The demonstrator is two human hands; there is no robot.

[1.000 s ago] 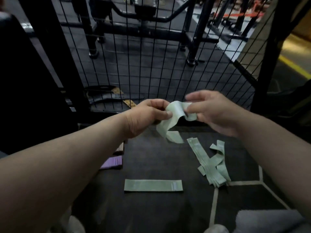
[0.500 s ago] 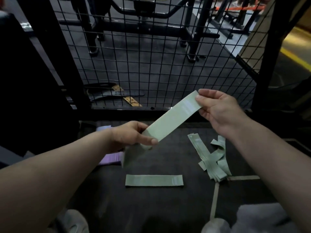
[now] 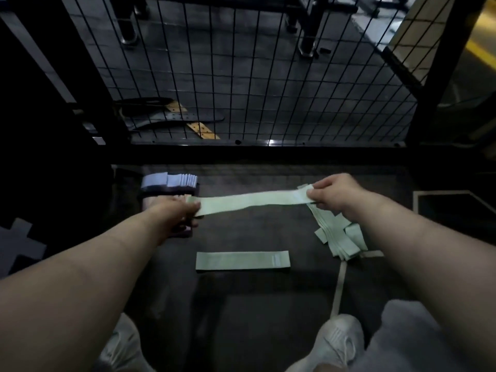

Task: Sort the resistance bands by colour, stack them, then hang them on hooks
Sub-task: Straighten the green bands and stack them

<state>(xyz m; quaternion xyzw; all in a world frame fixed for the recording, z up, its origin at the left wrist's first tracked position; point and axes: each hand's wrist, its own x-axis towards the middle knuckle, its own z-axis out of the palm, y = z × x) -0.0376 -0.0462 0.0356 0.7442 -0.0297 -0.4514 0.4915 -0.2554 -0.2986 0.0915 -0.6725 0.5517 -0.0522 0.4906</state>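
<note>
Mesh fencing (image 3: 255, 76) fills the upper half of my feed, and below it runs the dark floor (image 3: 241, 304) where all the sorting is being done. Next in size are the two forearms reaching in from the bottom corners. The left hand (image 3: 177, 213) and the right hand (image 3: 338, 194) each have their grip closed in a pinch on one end of the same pale green band (image 3: 252, 201). That band is what has changed. A second ago it hung crumpled and looped between the hands up near the mesh, and half a second ago it was pulled out on a slant. Now it is drawn flat and close to level, carried lower over the floor. I read that as the straightening step finished, so the band looks ready to be laid down. To its right, partly under the right wrist, lies the loose heap of green bands (image 3: 338, 237), tangled and unsorted. Nearer me sits a single flat green band (image 3: 243, 260), apart from the heap, which I judge to be the start of the green stack. Just beyond the left hand is a stack of lilac and darker bands (image 3: 169, 181). I see no hooks, so hanging is some way off.
</note>
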